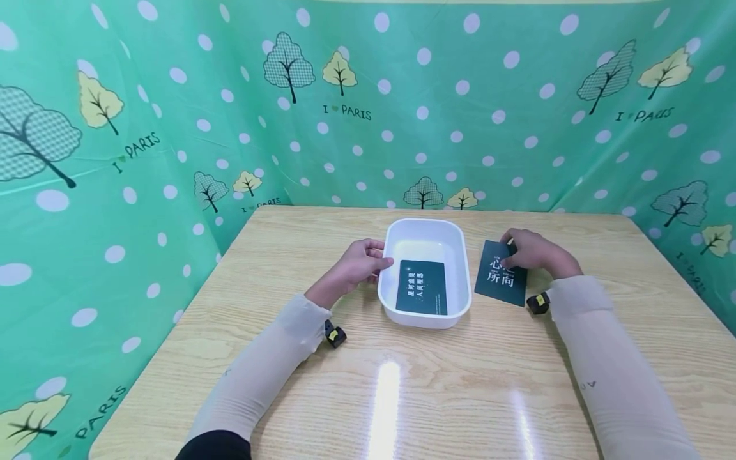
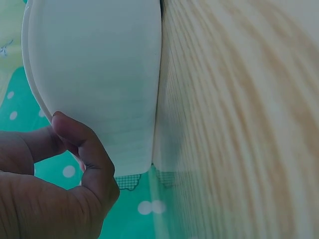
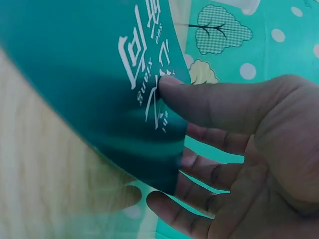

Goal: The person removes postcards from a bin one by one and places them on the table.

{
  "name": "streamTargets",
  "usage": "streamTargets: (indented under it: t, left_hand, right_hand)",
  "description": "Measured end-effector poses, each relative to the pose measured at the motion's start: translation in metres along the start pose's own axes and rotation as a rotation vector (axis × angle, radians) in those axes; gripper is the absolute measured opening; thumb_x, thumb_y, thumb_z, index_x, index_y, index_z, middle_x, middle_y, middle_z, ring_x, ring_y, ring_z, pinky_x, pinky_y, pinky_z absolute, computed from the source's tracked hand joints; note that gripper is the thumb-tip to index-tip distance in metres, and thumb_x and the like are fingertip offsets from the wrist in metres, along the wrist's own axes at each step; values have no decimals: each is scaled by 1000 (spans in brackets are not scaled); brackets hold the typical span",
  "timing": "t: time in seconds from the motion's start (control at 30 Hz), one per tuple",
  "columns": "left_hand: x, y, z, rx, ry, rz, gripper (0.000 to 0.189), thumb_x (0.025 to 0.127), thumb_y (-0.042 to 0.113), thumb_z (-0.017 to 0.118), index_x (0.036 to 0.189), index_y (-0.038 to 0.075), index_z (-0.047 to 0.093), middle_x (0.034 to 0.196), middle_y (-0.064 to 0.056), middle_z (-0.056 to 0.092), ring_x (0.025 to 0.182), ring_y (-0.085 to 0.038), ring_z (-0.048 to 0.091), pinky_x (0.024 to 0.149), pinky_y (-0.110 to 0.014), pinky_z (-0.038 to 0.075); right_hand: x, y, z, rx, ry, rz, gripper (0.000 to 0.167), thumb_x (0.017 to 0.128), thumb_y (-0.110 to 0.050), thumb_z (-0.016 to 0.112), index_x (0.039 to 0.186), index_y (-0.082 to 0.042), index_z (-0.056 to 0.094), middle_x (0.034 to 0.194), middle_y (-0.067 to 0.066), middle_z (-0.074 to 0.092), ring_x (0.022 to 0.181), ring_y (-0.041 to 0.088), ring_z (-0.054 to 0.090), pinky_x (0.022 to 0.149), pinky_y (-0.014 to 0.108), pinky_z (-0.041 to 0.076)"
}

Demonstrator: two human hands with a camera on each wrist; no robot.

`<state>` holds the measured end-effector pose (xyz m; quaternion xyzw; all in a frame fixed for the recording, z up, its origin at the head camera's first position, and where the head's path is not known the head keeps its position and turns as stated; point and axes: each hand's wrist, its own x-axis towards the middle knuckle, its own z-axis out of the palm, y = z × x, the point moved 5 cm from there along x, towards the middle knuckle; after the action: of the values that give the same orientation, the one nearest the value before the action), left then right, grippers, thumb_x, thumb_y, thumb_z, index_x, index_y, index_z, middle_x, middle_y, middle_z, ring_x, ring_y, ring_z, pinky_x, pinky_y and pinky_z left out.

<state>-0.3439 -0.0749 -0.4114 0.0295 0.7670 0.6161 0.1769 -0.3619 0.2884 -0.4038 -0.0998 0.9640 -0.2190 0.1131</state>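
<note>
Head view, read left to right from my remote seat. Starting with the left hand [image 1: 358, 263]: partly closed, thumb hooked over the rim of the white tray [image 1: 420, 248], fingers along the outside of its wall. Left wrist view agrees, thumb bent right at the edge. I read it as a pinch on the rim, not a full grasp.

The tray sits just right of that hand, on the worktop [image 1: 437, 383], between both hands. Inside, right of the left thumb, a dark green card [image 1: 421, 287] lies print up.

Next, the second card [image 1: 499, 278], also print up, right of the tray and apart from it, just left of the right hand [image 1: 535, 249]. That hand is nearly closed on it: thumb on the printed face, fingers behind. Right wrist view shows those fingers past the gripped edge, so I judge that edge raised; whether the far edge touches the worktop I cannot tell.

Handling notes: I'd want the left pinch just firm enough to stop sliding, with no tipping of the rim. Right thumb light, since the card looks thin and could crease; several fingers beneath should support it better than one. Tray wall is near the card's left edge; a catch there seems the likeliest snag.
</note>
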Motion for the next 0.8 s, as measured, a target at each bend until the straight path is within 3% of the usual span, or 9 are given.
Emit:
streamTargets:
  t: [0.47,0.8]
  left_hand:
    - [0,1,0,11,0,-14,46,95,10,74,136,6,53,109,-9,60,80,-20,62,62,-29,53]
    - [-2,3,-1,11,-4,-22,45,96,11,73,136,5,53,109,-10,62,76,-20,61,61,-30,50]
  right_hand:
    - [0,-5,4,-51,-14,59,52,94,-8,71,137,15,52,136,40,51,123,53,53,105,65,42]
    - [-2,-15,0,-113,-11,-8,48,99,-11,64,136,17,51,133,41,54,122,55,54,103,66,43]
